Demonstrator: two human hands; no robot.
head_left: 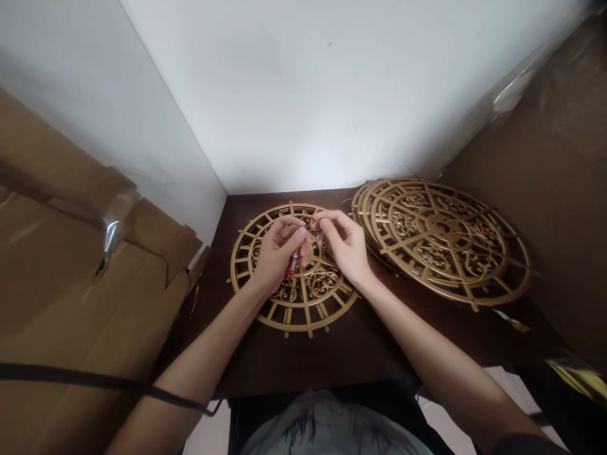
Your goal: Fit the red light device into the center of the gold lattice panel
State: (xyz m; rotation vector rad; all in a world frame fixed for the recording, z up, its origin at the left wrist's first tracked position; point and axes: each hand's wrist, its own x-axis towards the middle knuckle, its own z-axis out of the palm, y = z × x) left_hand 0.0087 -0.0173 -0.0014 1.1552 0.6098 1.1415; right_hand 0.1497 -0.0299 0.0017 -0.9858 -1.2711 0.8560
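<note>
A round gold openwork frame lies on the dark brown table. Over its middle, my left hand is closed round a small red tool, whose lower end shows below the fingers. Close beside it on the right, my right hand has its thumb and forefinger pinched together. What that pinch holds, if anything, is too small to make out. The fingertips of both hands are almost touching above the frame.
Several similar gold frames are stacked on the right, with thin wires on top. A brush-like tool lies near them. Cardboard stands at the left and brown wrapped material at the right. A black cable crosses the lower left.
</note>
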